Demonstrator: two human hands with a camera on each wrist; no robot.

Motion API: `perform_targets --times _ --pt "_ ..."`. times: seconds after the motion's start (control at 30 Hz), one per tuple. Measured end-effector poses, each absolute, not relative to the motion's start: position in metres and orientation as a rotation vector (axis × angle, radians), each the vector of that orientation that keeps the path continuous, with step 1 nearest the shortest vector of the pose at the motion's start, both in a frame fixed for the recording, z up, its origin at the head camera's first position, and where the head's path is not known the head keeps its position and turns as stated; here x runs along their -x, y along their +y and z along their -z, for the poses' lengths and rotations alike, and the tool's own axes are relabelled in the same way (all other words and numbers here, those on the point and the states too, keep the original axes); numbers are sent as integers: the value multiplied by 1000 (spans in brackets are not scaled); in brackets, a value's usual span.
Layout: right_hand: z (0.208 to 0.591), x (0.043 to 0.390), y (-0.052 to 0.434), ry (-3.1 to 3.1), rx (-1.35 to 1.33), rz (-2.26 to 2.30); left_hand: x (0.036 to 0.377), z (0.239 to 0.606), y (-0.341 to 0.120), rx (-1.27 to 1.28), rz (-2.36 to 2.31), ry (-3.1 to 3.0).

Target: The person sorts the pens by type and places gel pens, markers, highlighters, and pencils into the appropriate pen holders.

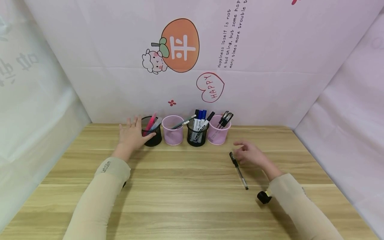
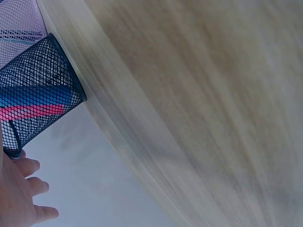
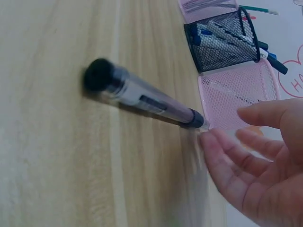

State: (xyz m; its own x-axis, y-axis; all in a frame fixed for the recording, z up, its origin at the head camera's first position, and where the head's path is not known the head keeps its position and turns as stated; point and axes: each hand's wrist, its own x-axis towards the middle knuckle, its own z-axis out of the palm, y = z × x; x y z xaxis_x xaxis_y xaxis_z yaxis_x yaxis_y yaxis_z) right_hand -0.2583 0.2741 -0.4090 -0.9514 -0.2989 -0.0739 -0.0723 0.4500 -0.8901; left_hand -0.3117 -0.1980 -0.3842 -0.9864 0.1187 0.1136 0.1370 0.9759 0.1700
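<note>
My left hand, fingers spread, is at the left black mesh pen cup, thumb across its front and a fingertip by its rim. A pink highlighter and bluish pens stand in that cup. My right hand hovers with loosely bent fingers beside a black-capped gel pen lying on the table. In the right wrist view a gap shows between the thumb and the fingers, with nothing gripped. The gel pen lies close to the fingertips there.
Right of the left cup stand a pink mesh cup with pencils, a black mesh cup with markers, and another pink cup with gel pens. A printed cloth rises behind the wooden table. A black object is by the right sleeve.
</note>
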Motion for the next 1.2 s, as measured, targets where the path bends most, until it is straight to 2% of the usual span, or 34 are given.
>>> perform_targets --times 0.3,1.2 --pt "410 260 275 2353 184 1492 312 384 -199 198 268 -3017" --pt "408 258 262 2534 238 1173 311 385 -198 184 288 -3028"
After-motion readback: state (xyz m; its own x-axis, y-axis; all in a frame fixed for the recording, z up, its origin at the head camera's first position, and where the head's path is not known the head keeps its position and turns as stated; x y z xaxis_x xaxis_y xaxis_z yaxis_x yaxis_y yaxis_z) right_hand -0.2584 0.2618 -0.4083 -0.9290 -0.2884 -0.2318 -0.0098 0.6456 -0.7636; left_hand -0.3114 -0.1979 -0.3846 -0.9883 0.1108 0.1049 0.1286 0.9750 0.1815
